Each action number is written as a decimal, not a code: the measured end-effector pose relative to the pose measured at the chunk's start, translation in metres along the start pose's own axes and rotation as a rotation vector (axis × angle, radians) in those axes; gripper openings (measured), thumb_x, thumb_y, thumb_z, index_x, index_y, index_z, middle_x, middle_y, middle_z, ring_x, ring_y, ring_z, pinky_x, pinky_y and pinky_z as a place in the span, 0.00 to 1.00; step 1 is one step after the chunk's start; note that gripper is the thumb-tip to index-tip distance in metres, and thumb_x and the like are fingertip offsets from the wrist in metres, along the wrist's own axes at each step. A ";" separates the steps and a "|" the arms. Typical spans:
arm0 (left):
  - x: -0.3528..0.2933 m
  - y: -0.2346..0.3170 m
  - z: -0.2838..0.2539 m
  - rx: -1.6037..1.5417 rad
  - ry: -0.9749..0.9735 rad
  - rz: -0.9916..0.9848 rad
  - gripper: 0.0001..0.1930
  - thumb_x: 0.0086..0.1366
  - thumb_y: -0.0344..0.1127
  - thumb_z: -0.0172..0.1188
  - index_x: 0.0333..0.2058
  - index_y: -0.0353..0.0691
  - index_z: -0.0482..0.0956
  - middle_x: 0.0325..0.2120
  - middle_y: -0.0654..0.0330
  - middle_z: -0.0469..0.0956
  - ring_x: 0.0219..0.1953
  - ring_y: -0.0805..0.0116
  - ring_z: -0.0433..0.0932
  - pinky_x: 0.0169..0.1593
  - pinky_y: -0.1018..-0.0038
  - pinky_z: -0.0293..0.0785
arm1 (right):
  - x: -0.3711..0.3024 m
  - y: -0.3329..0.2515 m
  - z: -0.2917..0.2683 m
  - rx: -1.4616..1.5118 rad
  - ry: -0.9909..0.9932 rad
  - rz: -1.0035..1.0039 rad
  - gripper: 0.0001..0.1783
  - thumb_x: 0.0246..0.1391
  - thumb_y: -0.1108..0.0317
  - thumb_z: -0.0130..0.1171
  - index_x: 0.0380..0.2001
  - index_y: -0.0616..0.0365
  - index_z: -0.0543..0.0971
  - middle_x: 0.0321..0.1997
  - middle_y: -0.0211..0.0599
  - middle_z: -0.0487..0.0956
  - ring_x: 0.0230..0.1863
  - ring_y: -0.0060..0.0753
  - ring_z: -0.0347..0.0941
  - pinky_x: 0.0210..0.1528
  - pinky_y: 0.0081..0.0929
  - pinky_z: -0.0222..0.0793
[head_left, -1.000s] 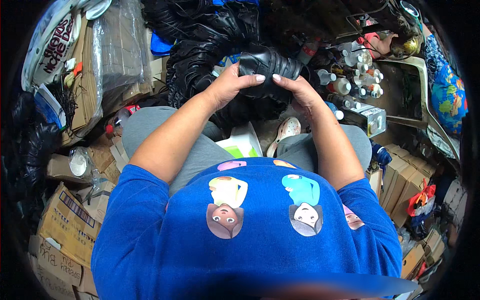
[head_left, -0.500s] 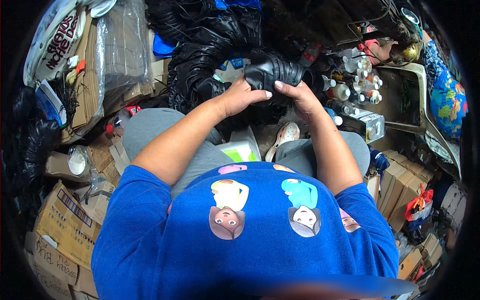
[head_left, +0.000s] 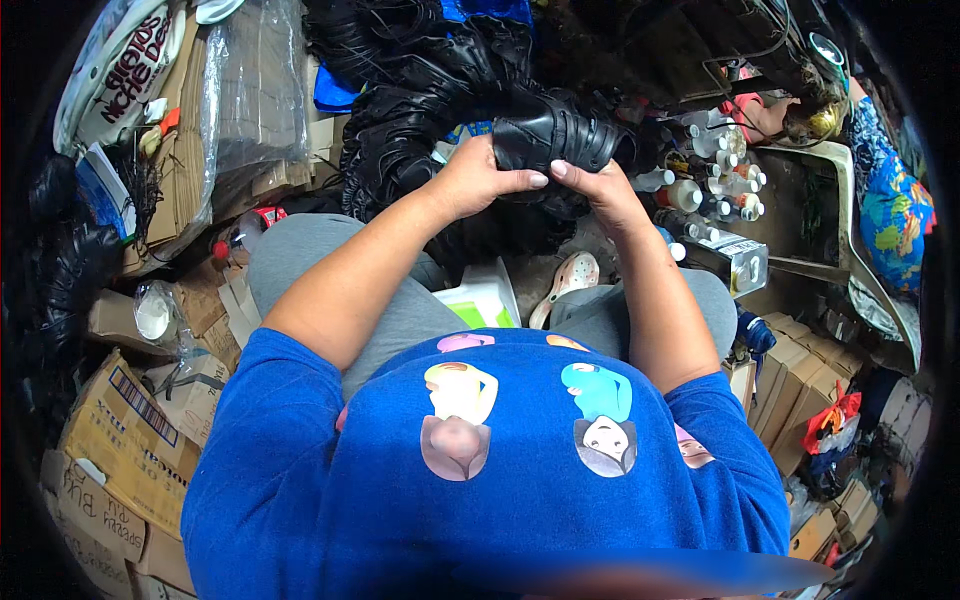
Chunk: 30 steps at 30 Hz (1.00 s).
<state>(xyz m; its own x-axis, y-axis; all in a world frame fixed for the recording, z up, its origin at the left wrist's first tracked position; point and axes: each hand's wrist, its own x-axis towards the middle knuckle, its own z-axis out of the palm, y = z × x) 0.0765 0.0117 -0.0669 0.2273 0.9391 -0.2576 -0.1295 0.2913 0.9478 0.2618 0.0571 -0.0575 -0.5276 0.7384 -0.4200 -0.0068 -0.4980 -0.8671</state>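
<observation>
1. Both hands are holding one black strappy piece (head_left: 555,135), which looks like the top of a shoe. The left hand (head_left: 472,180) is gripping its left end, and the right hand (head_left: 603,190) is gripping its right side. The thumbs are lying close together on the near edge.
2. The piece could be slipping away if one thumb lets go, because it is looking smooth and shiny.
3. If it is falling from the fingers, it could be landing on the white box (head_left: 489,283) or the spotted clog (head_left: 574,273), both sitting nearer the body than the fingers.
4. A big pile of black pieces (head_left: 390,125) is sitting left of the fingers and past them. A dropped piece could be getting lost there, since everything is looking alike.
5. Bottles (head_left: 685,195) are standing just right of the right fingers. A quick elbow or hand swing could be knocking them over.
6. The other fingers are mostly hiding behind the piece, so I am not able to tell how hard they are squeezing.
7. The piece's underside is hiding too, and its far edge is blending into the dark.
</observation>
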 end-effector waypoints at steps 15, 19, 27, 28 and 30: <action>0.009 -0.016 -0.001 0.064 0.101 0.114 0.15 0.49 0.30 0.64 0.38 0.37 0.77 0.31 0.60 0.79 0.35 0.75 0.76 0.42 0.77 0.70 | -0.001 -0.001 0.010 -0.047 0.097 -0.047 0.18 0.41 0.69 0.63 0.39 0.57 0.75 0.37 0.29 0.77 0.39 0.23 0.71 0.45 0.23 0.64; 0.009 -0.015 -0.005 0.230 0.122 0.173 0.19 0.46 0.36 0.66 0.39 0.39 0.76 0.33 0.57 0.79 0.37 0.68 0.77 0.44 0.74 0.69 | 0.003 -0.002 0.007 -0.002 0.060 -0.007 0.21 0.41 0.68 0.64 0.42 0.57 0.74 0.40 0.29 0.76 0.42 0.24 0.70 0.49 0.24 0.62; 0.008 -0.005 -0.011 0.050 0.043 0.073 0.17 0.45 0.33 0.67 0.36 0.38 0.77 0.32 0.63 0.79 0.35 0.77 0.75 0.43 0.78 0.69 | 0.005 0.008 0.003 0.004 -0.004 0.061 0.25 0.42 0.65 0.63 0.46 0.58 0.71 0.44 0.30 0.75 0.46 0.25 0.69 0.52 0.26 0.60; 0.007 -0.005 -0.011 0.049 0.040 0.071 0.17 0.45 0.33 0.67 0.36 0.38 0.77 0.32 0.63 0.79 0.35 0.77 0.75 0.43 0.78 0.69 | 0.005 0.008 0.003 -0.004 0.011 0.081 0.24 0.42 0.65 0.63 0.45 0.58 0.72 0.43 0.30 0.75 0.46 0.25 0.69 0.52 0.26 0.60; 0.007 -0.004 -0.008 0.032 0.086 0.081 0.17 0.46 0.30 0.67 0.37 0.37 0.77 0.32 0.63 0.79 0.35 0.78 0.74 0.43 0.79 0.69 | 0.004 0.004 0.006 -0.016 0.036 0.051 0.23 0.42 0.66 0.63 0.44 0.57 0.72 0.43 0.29 0.75 0.45 0.24 0.69 0.51 0.25 0.60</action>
<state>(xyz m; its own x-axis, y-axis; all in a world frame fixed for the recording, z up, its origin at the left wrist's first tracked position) 0.0707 0.0184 -0.0737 0.1339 0.9719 -0.1934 -0.1127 0.2089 0.9714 0.2546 0.0555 -0.0607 -0.4963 0.7280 -0.4730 0.0334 -0.5284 -0.8483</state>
